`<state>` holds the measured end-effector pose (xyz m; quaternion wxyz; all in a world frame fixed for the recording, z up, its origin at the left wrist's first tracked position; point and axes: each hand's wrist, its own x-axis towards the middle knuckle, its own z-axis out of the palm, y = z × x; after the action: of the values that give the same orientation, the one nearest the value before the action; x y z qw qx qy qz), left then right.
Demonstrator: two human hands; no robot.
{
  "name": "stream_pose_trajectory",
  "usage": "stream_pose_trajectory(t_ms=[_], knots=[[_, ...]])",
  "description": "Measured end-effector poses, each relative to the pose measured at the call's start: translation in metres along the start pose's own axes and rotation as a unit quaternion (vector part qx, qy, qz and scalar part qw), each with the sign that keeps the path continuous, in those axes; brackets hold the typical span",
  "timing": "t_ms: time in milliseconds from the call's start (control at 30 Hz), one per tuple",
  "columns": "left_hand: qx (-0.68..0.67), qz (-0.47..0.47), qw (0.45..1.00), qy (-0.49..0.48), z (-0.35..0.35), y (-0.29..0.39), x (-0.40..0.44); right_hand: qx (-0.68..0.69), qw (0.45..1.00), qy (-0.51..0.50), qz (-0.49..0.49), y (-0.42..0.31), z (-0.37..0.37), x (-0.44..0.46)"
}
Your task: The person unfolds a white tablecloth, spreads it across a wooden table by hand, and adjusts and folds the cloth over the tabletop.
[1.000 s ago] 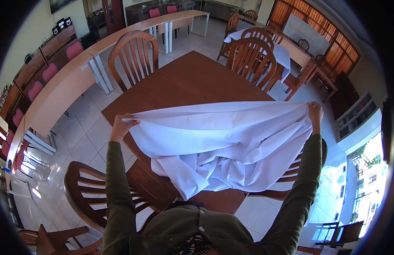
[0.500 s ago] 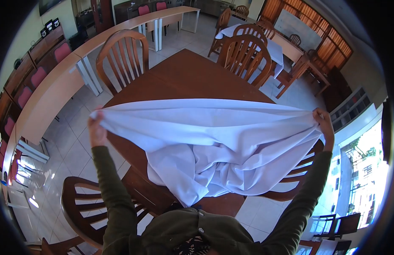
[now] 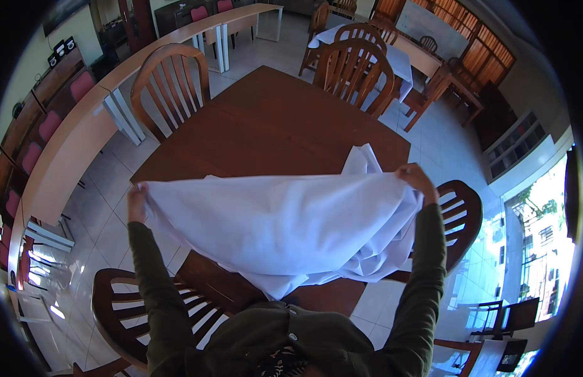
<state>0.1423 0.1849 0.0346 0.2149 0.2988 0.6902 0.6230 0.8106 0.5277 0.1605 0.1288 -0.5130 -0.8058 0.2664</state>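
A white tablecloth (image 3: 272,220) stretches between my two hands, its upper edge nearly straight. My left hand (image 3: 137,202) is closed on the cloth's left corner, beside the left edge of the brown wooden table (image 3: 266,125). On the other side, my right hand (image 3: 419,182) grips the cloth near the table's right edge, with gathered folds hanging under it. A loose peak of cloth sticks up past the edge just left of my right hand. The lower part droops over the near side of the table, in front of my body.
Wooden chairs surround the table: one at far left (image 3: 172,88), one at the far side (image 3: 354,75), one at right (image 3: 458,220) and one at near left (image 3: 125,314). A long curved desk (image 3: 71,157) runs along the left. Behind stands another table with a white cloth (image 3: 398,63).
My right hand has moved left and inward, and the cloth's span has narrowed. The upper edge has come nearer to me, baring more tabletop. My left hand has lowered slightly.
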Motion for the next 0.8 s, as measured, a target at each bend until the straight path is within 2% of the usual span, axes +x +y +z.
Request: stream_pose_trajectory(t_ms=[33, 167, 233, 333, 433, 633, 800], knots=[[-0.017, -0.011, 1.0, 0.005, 0.007, -0.015, -0.007, -0.014, 1.0, -0.013, -0.018, 0.009, 0.022, -0.001], [-0.045, -0.04, 0.998, 0.007, 0.025, -0.057, -0.027, -0.01, 0.999, 0.044, -0.028, 0.014, 0.073, -0.021], [-0.03, -0.033, 0.999, 0.012, 0.019, -0.073, -0.024, -0.009, 0.999, 0.048, -0.001, 0.0, 0.073, -0.031], [0.001, 0.0, 1.0, 0.023, 0.012, -0.075, -0.02, -0.003, 0.999, 0.048, -0.018, 0.01, 0.071, -0.037], [0.023, 0.017, 0.999, 0.026, 0.016, -0.04, -0.027, 0.028, 0.997, 0.064, -0.031, 0.006, 0.06, -0.047], [-0.137, -0.023, 0.99, 0.006, 0.004, -0.055, -0.009, 0.086, 0.995, 0.039, -0.041, 0.016, 0.036, -0.058], [-0.17, -0.055, 0.984, 0.02, 0.007, -0.066, -0.006, 0.105, 0.993, 0.025, -0.039, 0.0, 0.028, -0.07]])
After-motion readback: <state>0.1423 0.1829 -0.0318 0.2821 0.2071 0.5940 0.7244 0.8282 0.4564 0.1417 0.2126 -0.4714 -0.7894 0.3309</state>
